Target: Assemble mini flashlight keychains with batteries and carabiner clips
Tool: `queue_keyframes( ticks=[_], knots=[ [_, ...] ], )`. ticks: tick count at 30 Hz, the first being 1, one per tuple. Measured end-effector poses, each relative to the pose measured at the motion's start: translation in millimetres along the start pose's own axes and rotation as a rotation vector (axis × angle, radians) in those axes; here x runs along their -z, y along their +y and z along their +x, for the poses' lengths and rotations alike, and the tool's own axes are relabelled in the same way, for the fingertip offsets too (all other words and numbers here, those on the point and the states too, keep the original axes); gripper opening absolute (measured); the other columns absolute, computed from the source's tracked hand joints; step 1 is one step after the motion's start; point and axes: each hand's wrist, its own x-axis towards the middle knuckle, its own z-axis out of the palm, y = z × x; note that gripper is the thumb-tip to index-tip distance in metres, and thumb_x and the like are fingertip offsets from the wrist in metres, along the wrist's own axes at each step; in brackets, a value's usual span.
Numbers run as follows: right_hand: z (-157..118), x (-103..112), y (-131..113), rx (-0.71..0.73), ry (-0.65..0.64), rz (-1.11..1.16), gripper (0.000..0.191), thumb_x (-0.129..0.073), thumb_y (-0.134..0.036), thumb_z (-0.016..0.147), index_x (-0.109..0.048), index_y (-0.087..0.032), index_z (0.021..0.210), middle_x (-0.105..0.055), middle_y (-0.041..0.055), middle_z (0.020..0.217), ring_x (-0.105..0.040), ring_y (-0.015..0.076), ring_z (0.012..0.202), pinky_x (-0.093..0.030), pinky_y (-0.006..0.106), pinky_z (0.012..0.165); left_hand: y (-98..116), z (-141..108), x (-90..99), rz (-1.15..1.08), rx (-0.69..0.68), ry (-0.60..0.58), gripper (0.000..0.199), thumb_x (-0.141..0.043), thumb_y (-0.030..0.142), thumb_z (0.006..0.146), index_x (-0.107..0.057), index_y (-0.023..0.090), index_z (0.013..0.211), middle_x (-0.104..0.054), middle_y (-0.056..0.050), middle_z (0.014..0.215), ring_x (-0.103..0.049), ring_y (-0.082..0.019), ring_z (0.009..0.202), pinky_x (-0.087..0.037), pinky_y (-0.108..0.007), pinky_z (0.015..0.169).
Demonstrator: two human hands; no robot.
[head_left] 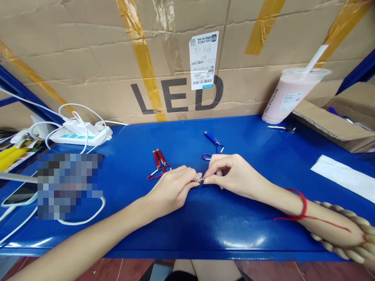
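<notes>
My left hand (174,185) and my right hand (231,173) meet over the middle of the blue table (222,222), fingertips pinched on either end of a small silver metal piece (200,180). Fingers cover most of it, so its full shape is hidden. Just beyond my left hand lie two small red keychain tubes (159,158), like penlights, with red carabiner clips. A blue keychain tube (211,137) with a purple-red carabiner (206,157) rests behind my right hand, which partly covers the clip.
A white power strip (84,134) with tangled cables and a phone (22,195) are at left. A tilted-looking drink cup (288,95), an open carton (325,121), a small metal tool (281,128) and a white paper strip (345,177) sit right. A large cardboard box (96,58) stands behind.
</notes>
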Motion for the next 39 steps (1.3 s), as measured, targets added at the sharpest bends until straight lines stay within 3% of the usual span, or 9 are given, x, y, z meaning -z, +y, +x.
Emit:
queue_keyframes(
  ticks=[5,10,17,20,24,30,39],
  knots=[
    [2.0,-0.4,3.7,-0.174,-0.146,0.180,0.024,-0.066,-0.038,0.074,-0.068,-0.014,0.067,-0.061,-0.0002,0.060,-0.048,0.0047,0.039,-0.038,0.020,0.040,-0.6,3.3,3.3,0.061,-0.051,0.002,0.022,-0.037,0.017,0.093,-0.054,0.015,0.079,-0.060,-0.004,0.072,-0.049,-0.014,0.063,-0.041,-0.025,0.061],
    [3.4,0.9,3.0,-0.230,-0.134,0.279,0.029,-0.071,-0.042,0.067,-0.069,-0.013,0.066,-0.064,0.0027,0.064,-0.049,0.0057,0.043,-0.041,0.018,0.039,2.2,4.5,6.4,-0.014,0.018,-0.023,0.021,-0.039,0.019,0.093,-0.057,0.016,0.103,-0.067,-0.005,0.089,-0.055,-0.014,0.074,-0.045,-0.027,0.072],
    [4.7,1.3,2.4,-0.228,-0.087,0.223,0.032,-0.069,-0.045,0.070,-0.070,-0.014,0.068,-0.060,0.0012,0.059,-0.049,0.0064,0.042,-0.041,0.019,0.041,6.4,6.6,5.0,-0.097,0.096,0.049,0.019,-0.043,0.016,0.091,-0.060,0.017,0.101,-0.068,-0.004,0.096,-0.059,-0.015,0.083,-0.047,-0.026,0.077],
    [3.3,2.1,0.8,-0.112,0.041,0.061,0.030,-0.069,-0.045,0.070,-0.069,-0.015,0.067,-0.060,0.0011,0.062,-0.049,0.0064,0.044,-0.040,0.020,0.042,7.9,7.6,3.4,-0.135,0.202,0.081,0.017,-0.045,0.017,0.090,-0.059,0.017,0.100,-0.068,-0.003,0.094,-0.061,-0.014,0.084,-0.048,-0.025,0.077],
    [-1.3,6.1,-0.4,0.183,0.223,-0.244,0.023,-0.070,-0.040,0.073,-0.071,-0.019,0.083,-0.062,0.0007,0.075,-0.050,0.0058,0.051,-0.042,0.020,0.050,9.3,8.9,3.2,-0.183,0.303,0.099,0.015,-0.046,0.020,0.090,-0.058,0.019,0.100,-0.067,-0.001,0.094,-0.063,-0.013,0.084,-0.049,-0.022,0.074],
    [-6.1,11.7,1.5,0.419,0.238,-0.518,0.017,-0.058,-0.033,0.085,-0.070,-0.023,0.091,-0.065,0.0010,0.085,-0.059,0.0076,0.067,-0.042,0.019,0.056,9.7,8.6,3.3,-0.227,0.362,0.058,0.016,-0.046,0.023,0.090,-0.057,0.020,0.102,-0.067,0.001,0.087,-0.061,-0.010,0.070,-0.048,-0.019,0.063],
    [-5.5,11.6,3.1,0.542,0.257,-0.626,0.011,-0.061,-0.026,0.083,-0.071,-0.022,0.084,-0.066,-0.0021,0.082,-0.060,0.0046,0.062,-0.041,0.017,0.052,8.8,9.3,1.4,-0.283,0.262,0.013,0.017,-0.044,0.021,0.092,-0.058,0.016,0.101,-0.067,-0.002,0.096,-0.062,-0.012,0.086,-0.047,-0.019,0.077]
  ],
)
